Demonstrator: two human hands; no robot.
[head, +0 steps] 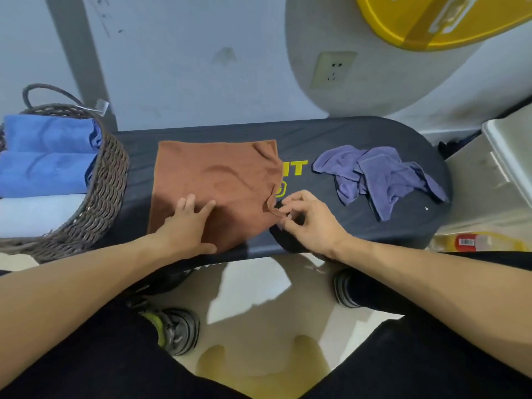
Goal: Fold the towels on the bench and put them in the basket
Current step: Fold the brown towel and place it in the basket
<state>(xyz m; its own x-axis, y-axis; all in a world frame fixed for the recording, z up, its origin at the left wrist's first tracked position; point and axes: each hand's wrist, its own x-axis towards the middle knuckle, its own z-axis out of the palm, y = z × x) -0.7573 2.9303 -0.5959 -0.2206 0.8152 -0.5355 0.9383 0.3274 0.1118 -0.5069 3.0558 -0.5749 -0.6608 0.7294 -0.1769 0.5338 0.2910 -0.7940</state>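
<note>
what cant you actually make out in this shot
Head view only:
- Yellow lettering on the bench: mostly covered by the brown towel; only "IT" shows.
- Basket: its left side is cut off by the frame edge, so the count of folded towels inside is unclear.
- Right hand: whether its fingers have pinched the brown towel's corner is hard to tell.
- Purple towel: crumpled, so its shape and size are hidden.
- Bottle label on the floor: too blurred to read.

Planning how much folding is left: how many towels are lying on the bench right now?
2: a brown towel spread flat under the hands, and a crumpled purple towel toward the right end.
</note>
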